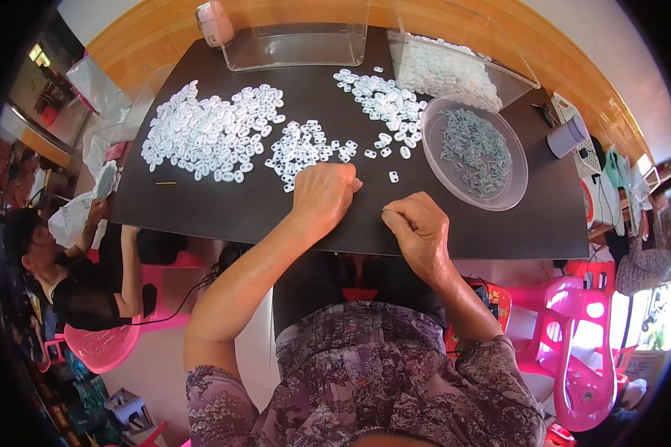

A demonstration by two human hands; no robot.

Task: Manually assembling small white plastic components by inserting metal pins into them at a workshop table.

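My left hand (323,195) is closed over the dark table, fingers curled down beside the middle pile of small white two-holed plastic pieces (297,151). Whatever it holds is hidden from view. Nearer the front edge, my right hand (423,229) is also closed, thumb pressed against the fingers; anything in it is too small to make out. A single white piece (394,176) lies between the hands and the round clear tray (520,184). That tray holds many small grey-green screw-like pieces (476,151).
A large heap of white oval pieces (201,134) covers the table's left, with another pile (384,100) at back centre. Clear bins (294,63) stand behind; one holds white pieces (447,71). A grey cup (566,137) stands right. A person (82,268) sits at left.
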